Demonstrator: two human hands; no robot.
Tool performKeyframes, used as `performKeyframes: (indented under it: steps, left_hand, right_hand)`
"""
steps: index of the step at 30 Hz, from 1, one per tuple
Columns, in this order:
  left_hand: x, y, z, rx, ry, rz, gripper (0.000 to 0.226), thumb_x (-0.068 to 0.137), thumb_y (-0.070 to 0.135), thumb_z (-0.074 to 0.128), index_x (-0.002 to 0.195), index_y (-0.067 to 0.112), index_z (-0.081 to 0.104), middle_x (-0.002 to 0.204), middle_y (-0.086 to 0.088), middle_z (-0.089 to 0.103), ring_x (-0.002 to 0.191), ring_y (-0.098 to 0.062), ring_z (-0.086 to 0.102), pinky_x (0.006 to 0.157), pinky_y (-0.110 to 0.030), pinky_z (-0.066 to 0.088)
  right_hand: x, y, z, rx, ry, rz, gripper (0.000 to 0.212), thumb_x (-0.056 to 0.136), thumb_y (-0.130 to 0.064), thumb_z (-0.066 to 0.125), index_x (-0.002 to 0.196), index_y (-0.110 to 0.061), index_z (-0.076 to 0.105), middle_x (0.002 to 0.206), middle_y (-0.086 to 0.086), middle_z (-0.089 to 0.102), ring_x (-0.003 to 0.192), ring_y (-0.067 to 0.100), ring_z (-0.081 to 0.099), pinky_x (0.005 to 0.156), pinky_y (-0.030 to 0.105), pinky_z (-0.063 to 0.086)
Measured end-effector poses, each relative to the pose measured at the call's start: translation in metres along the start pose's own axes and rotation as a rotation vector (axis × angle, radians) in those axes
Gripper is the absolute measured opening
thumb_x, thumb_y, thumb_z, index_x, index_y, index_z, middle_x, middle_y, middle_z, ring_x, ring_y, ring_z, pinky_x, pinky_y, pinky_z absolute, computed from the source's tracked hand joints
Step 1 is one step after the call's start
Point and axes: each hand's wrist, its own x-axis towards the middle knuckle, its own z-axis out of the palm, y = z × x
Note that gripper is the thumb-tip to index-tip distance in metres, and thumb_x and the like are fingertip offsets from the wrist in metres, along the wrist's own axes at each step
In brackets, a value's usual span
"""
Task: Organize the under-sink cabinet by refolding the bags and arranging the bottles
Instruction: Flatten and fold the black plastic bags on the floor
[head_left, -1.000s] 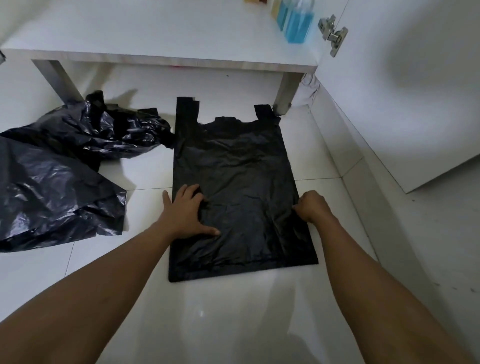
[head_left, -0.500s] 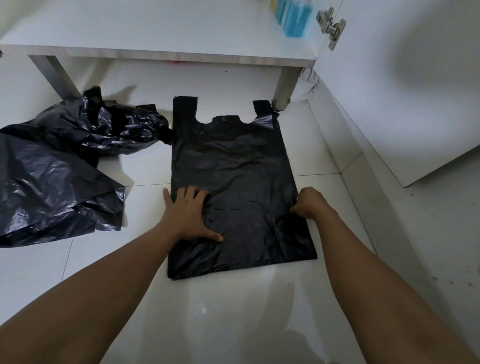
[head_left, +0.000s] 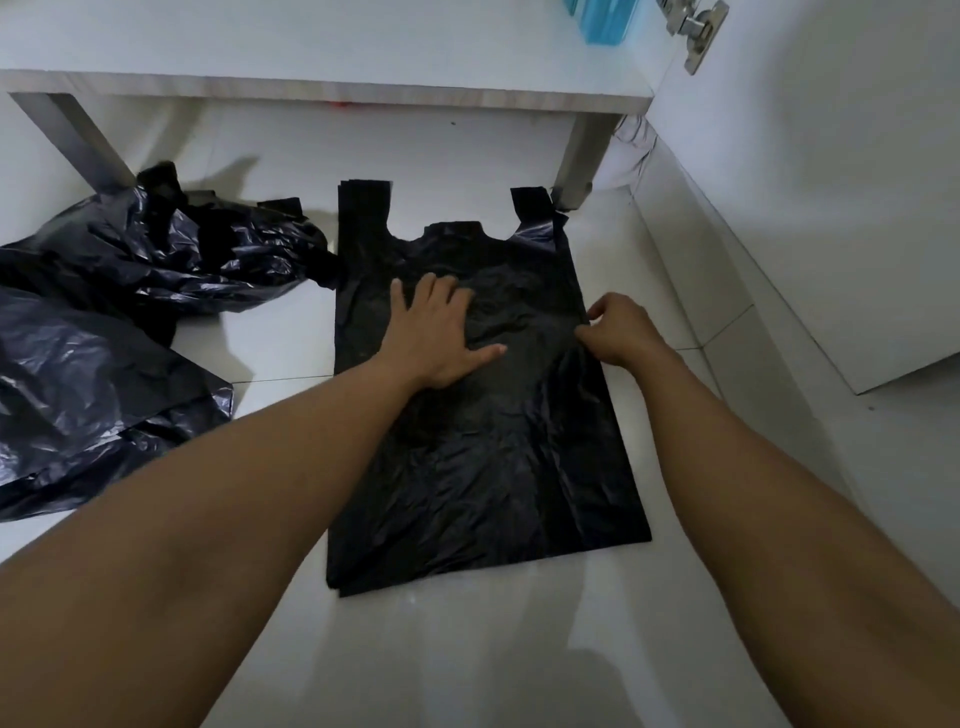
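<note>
A black plastic bag (head_left: 493, 457) lies spread flat on the white tiled floor, its two handles pointing toward the cabinet. My left hand (head_left: 441, 332) presses flat on the bag's upper middle, fingers straight and thumb out to the right. My right hand (head_left: 621, 330) sits at the bag's right edge with its fingers curled, pinching the plastic there. A blue bottle (head_left: 605, 21) stands on the cabinet floor (head_left: 311, 47) at the top, mostly cut off by the frame.
Crumpled black bags (head_left: 130, 312) lie in a heap on the floor to the left. Two cabinet legs (head_left: 579, 156) stand behind the flat bag. The open white cabinet door (head_left: 831, 182) with its metal hinge (head_left: 693, 26) hangs on the right.
Both hands have slid up the bag toward the handles. The left hand stays flat; the right hand still holds the right edge. My view has moved closer.
</note>
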Motion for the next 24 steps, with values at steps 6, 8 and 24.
performKeyframes:
  steps: [6, 8, 24]
  left_hand:
    - [0.062, 0.000, 0.026, 0.026, -0.043, -0.008, 0.097, 0.084, 0.085, 0.029, 0.159, 0.025, 0.015, 0.168, -0.005, 0.010, 0.154, -0.032, -0.004, 0.118, -0.066, -0.007]
    - [0.074, -0.005, 0.040, 0.014, -0.069, -0.008, 0.096, 0.082, 0.087, 0.027, 0.159, 0.031, 0.015, 0.167, -0.003, 0.011, 0.154, -0.034, -0.004, 0.117, -0.067, -0.008]
    - [0.078, -0.018, 0.073, 0.016, 0.023, -0.007, 0.094, 0.080, 0.092, 0.016, 0.158, 0.040, 0.012, 0.168, 0.003, 0.006, 0.154, -0.027, -0.011, 0.119, -0.063, -0.005]
  right_hand:
    - [0.084, -0.044, 0.005, 0.063, 0.033, -0.092, 0.041, 0.089, -0.038, 0.058, 0.127, -0.023, 0.053, 0.129, 0.006, 0.058, 0.120, 0.030, 0.054, 0.106, 0.053, 0.040]
    - [0.110, -0.052, 0.008, 0.090, 0.045, -0.115, 0.047, 0.091, -0.044, 0.055, 0.134, -0.030, 0.044, 0.133, 0.005, 0.056, 0.125, 0.030, 0.049, 0.107, 0.053, 0.038]
    - [0.232, -0.093, 0.009, 0.646, 0.048, -0.130, 0.032, 0.092, 0.004, 0.059, 0.117, -0.012, 0.069, 0.111, 0.003, 0.066, 0.096, 0.014, 0.064, 0.077, 0.020, 0.057]
